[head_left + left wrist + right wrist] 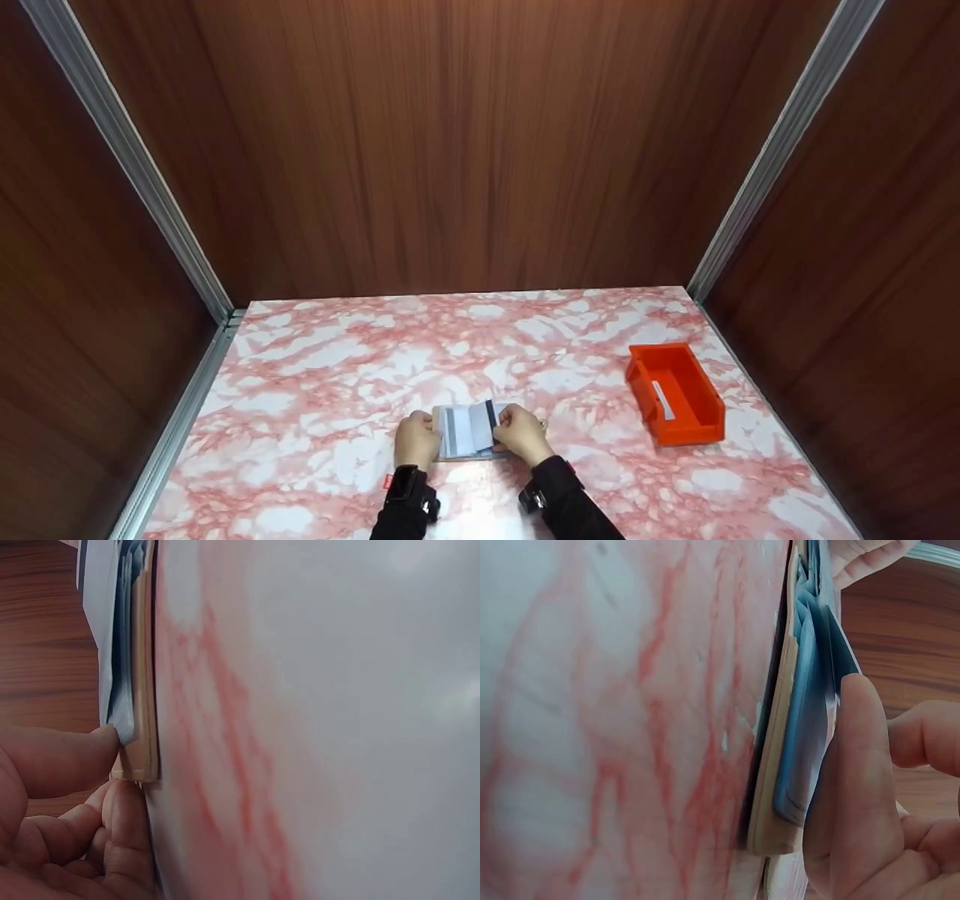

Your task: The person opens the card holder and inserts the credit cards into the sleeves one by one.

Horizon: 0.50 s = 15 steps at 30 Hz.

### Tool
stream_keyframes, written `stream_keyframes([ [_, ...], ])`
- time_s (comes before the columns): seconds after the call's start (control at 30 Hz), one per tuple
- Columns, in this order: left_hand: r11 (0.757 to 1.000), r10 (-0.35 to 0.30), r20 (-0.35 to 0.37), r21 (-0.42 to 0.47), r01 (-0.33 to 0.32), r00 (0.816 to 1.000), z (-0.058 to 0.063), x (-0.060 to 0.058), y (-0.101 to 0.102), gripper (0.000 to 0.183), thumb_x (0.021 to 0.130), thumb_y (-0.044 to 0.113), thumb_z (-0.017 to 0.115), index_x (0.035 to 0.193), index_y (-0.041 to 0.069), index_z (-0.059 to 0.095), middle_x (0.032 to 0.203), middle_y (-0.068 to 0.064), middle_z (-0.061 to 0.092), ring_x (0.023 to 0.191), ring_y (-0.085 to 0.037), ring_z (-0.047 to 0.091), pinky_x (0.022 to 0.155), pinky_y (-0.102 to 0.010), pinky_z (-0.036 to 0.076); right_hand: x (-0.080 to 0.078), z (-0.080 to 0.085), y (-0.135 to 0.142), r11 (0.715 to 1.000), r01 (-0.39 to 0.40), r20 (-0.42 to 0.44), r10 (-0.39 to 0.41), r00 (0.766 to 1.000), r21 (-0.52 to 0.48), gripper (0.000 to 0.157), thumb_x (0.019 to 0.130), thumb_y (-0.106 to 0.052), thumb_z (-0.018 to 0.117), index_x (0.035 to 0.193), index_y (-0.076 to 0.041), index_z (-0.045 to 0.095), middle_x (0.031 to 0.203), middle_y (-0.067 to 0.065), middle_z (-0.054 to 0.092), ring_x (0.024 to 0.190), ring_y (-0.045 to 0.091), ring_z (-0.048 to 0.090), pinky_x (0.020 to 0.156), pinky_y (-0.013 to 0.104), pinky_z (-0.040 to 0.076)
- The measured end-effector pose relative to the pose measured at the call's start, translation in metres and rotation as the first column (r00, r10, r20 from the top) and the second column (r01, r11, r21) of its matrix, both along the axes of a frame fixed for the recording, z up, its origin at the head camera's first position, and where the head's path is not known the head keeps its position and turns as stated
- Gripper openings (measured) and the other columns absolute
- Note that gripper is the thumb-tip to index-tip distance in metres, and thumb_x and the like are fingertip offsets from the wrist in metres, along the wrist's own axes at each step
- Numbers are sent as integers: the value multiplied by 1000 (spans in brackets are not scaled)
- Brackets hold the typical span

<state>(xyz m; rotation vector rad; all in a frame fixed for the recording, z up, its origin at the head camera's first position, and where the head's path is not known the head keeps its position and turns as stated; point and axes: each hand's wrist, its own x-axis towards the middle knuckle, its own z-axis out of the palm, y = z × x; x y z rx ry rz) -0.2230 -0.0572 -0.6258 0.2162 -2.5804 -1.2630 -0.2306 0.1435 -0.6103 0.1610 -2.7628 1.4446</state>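
Observation:
A tan-covered card holder (pixel 460 432) lies spread on the table in the head view, its pale plastic sleeves facing up. At its left edge my left hand (pixel 416 441) grips it; in the left wrist view the thumb lies on the sleeves and curled fingers sit by the tan cover's corner (pixel 141 761). My right hand (pixel 523 433) pinches a raised sleeve (pixel 481 426) with a dark stripe along its edge. The right wrist view shows bluish sleeves (pixel 802 720) fanned above the tan cover (pixel 771 821). Part of the right fingertips' contact is hidden.
An orange open bin (pixel 679 397) with a white label stands on the right of the table. The red-and-white marbled tabletop (pixel 337 375) is bounded by brown wood-grain panels (pixel 450 150) at the back and sides, with metal rails (pixel 135 142) at the corners.

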Motion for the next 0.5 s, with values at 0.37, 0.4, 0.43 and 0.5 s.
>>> stream_keyframes([
  [0.37,1000,10,-28,-6,-10,1000,-2,0,1,24,71,-4,70,94,-5,68,82,-14,69,79,-35,66,73,-45,52,2,-3,-4,999,-25,-100,28,995,39,13,72,-2,61,78,-6,50,64,-5,47,57,11,51,58,31,43],
  [0.4,1000,9,-29,-6,-9,1000,-2,1,1,24,71,-5,70,94,-5,68,82,-13,69,78,-34,66,73,-45,52,1,-3,-5,998,-22,-96,28,995,60,13,72,-3,62,78,-7,50,64,-5,48,58,11,50,59,31,42],
  [0.43,1000,8,-31,-6,-9,999,-2,1,1,24,71,-5,69,94,-5,68,82,-13,69,78,-34,66,73,-45,52,0,-4,-6,997,-22,-88,28,996,75,13,73,-3,62,78,-6,51,65,-5,49,59,12,49,57,30,43],
  [0.5,1000,7,-35,-5,-7,999,-3,0,1,23,71,-5,69,94,-5,68,81,-13,69,78,-34,66,73,-45,52,-1,-4,-9,995,-25,-68,31,997,96,13,73,-4,65,80,-5,54,66,-4,50,60,13,50,58,30,44],
])
